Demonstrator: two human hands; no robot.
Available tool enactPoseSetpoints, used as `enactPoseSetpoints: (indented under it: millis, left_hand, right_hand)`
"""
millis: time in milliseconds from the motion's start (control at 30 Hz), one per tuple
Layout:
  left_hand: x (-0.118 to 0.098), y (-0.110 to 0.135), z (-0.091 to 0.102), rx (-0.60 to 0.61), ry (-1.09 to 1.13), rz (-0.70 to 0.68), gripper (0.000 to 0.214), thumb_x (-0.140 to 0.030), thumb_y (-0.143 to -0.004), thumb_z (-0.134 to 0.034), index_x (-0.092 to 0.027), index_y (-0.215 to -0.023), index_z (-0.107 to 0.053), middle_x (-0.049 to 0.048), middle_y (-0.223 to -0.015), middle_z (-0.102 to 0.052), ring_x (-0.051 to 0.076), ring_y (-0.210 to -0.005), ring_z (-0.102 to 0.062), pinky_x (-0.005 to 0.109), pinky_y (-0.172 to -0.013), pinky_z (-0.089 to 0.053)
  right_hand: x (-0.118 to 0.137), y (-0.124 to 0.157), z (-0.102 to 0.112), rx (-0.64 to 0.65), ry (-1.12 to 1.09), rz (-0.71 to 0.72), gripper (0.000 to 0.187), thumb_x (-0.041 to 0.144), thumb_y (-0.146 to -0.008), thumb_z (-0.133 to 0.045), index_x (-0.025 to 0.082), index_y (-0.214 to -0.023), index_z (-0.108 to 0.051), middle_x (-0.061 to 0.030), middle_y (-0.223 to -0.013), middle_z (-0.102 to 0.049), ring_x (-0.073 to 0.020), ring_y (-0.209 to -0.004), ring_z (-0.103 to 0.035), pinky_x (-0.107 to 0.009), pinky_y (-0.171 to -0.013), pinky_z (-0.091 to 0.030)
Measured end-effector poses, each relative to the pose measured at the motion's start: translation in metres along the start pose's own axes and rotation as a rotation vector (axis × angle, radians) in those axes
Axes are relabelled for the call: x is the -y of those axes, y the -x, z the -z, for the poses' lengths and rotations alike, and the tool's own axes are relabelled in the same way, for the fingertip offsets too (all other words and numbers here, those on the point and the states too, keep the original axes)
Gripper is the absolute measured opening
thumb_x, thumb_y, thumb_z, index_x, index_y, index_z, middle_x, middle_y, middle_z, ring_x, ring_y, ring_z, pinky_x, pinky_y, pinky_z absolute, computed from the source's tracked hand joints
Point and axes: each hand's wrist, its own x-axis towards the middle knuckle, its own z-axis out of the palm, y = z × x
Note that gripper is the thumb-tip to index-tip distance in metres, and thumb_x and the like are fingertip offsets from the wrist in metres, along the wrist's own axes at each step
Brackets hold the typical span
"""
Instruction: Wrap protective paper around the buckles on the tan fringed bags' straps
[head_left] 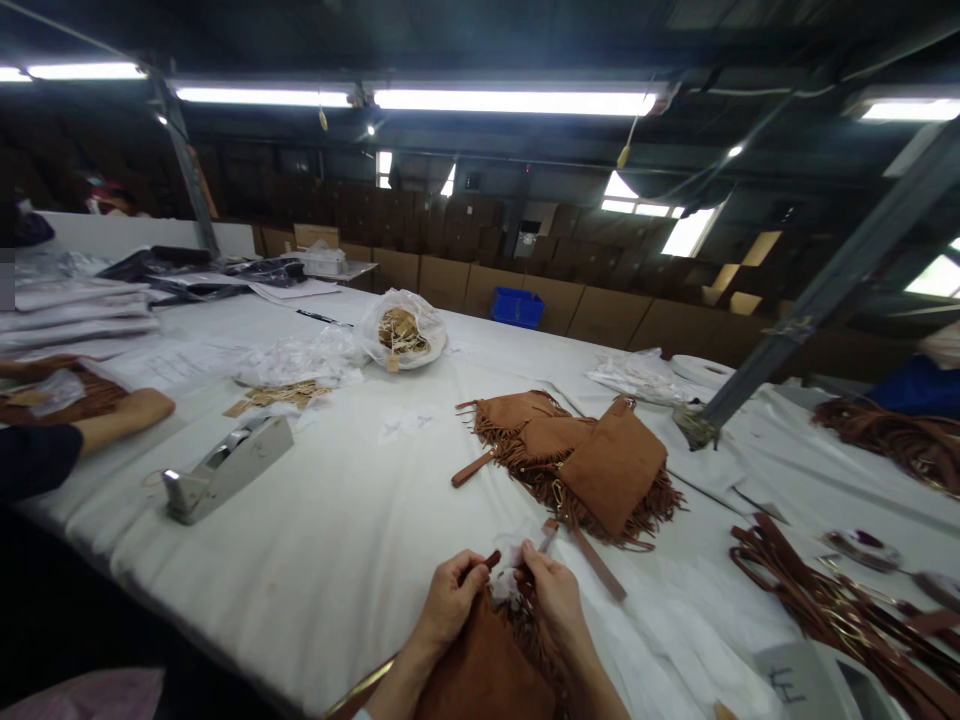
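Note:
A brown suede-like fringed bag [487,665] lies at the table's near edge, between my forearms. My left hand [454,595] is closed on the bag's upper corner, where a short brown strap end pokes past the thumb. Beside it my right hand [555,595] pinches a piece of thin translucent wrap [510,552], its fingertips close to the bag's fringe. Part of a brown strap shows through the wrap above the right fingers. Further off, several similar fringed bags [615,470] lie overlapped, with wrist straps and metal clasps showing.
At left stands a tape dispenser [229,465], near a co-worker's arm [124,420]. Behind it are paper tags [289,393] and a plastic bag of tags [405,330]. Brown straps [832,610] and another dispenser [821,680] lie right. A metal post [825,290] rises from the table.

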Motion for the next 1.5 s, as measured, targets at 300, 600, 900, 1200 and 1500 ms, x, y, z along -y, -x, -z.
enactPoseSetpoints:
  millis: [300, 600, 900, 1200, 1500]
  left_hand:
    - [0.0, -0.001, 0.0, -0.073, 0.005, -0.095, 0.024, -0.04, -0.079, -0.061, -0.017, -0.075, -0.069, 0.0047, -0.086, -0.061, 0.019, -0.084, -0.056, 0.028, -0.077, -0.045]
    - [0.011, -0.004, 0.004, -0.133, 0.037, 0.013, 0.028, -0.044, -0.077, -0.062, -0.017, -0.071, -0.065, 0.0012, -0.072, -0.058, 0.017, -0.073, -0.053, 0.028, -0.07, -0.045]
    - [0.0, -0.001, 0.01, 0.003, 0.021, 0.019, 0.021, -0.019, -0.072, -0.059, -0.015, -0.09, -0.068, 0.0059, -0.084, -0.068, 0.021, -0.083, -0.06, 0.03, -0.078, -0.044]
    - [0.002, 0.014, 0.018, -0.035, -0.222, 0.12, 0.019, -0.029, -0.077, -0.054, -0.019, -0.071, -0.07, 0.005, -0.075, -0.071, 0.024, -0.077, -0.061, 0.033, -0.076, -0.042]
    - [0.009, 0.013, 0.017, -0.129, 0.079, 0.189, 0.019, -0.033, -0.067, -0.067, -0.016, -0.078, -0.068, 0.005, -0.077, -0.071, 0.022, -0.079, -0.062, 0.031, -0.076, -0.044]
  right_hand:
    - [0.014, 0.012, -0.012, 0.019, 0.442, 0.276, 0.052, 0.067, -0.067, -0.06, 0.017, -0.051, -0.055, 0.0022, -0.045, -0.047, -0.013, -0.045, -0.041, -0.025, -0.045, -0.031]
    - [0.009, 0.017, -0.023, -0.019, 0.679, 0.475, 0.038, 0.054, -0.077, -0.057, 0.021, -0.059, -0.066, -0.0024, -0.06, -0.065, -0.0205, -0.061, -0.056, -0.028, -0.062, -0.043]
    - [0.003, 0.003, -0.023, 0.157, 0.614, 0.334, 0.026, 0.041, -0.071, -0.066, 0.015, -0.071, -0.071, -0.0033, -0.067, -0.07, -0.0209, -0.067, -0.06, -0.027, -0.061, -0.044]
    - [-0.007, -0.002, -0.021, 0.174, 0.465, 0.215, 0.031, 0.045, -0.068, -0.068, 0.013, -0.069, -0.071, -0.0035, -0.066, -0.069, -0.0175, -0.063, -0.058, -0.025, -0.059, -0.043]
    - [-0.024, -0.005, -0.018, 0.256, 0.689, 0.305, 0.018, 0.033, -0.067, -0.069, 0.015, -0.069, -0.071, -0.0035, -0.067, -0.07, -0.0202, -0.066, -0.059, -0.027, -0.062, -0.043]
